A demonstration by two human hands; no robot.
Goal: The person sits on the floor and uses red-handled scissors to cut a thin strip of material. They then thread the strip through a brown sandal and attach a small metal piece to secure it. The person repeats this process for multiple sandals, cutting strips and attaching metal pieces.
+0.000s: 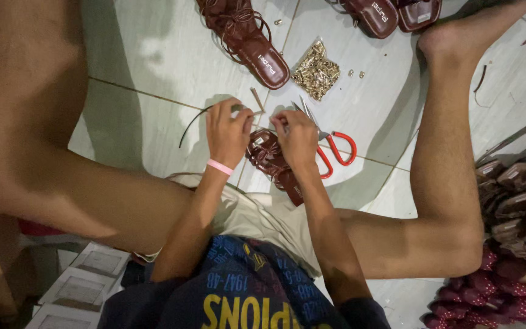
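The left hand (227,131) pinches a thin dark strap (191,122); it looks light and limp, best gripped near its tip. The right hand (296,137) presses closed on the brown sandal (269,155), which appears light and flexible.

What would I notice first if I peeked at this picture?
Two hands in the middle: the left hand pinches a thin dark strap, the right hand presses a brown sandal on the tiled floor. Beside them lie red-handled scissors, and farther up a shiny bag of gold studs.
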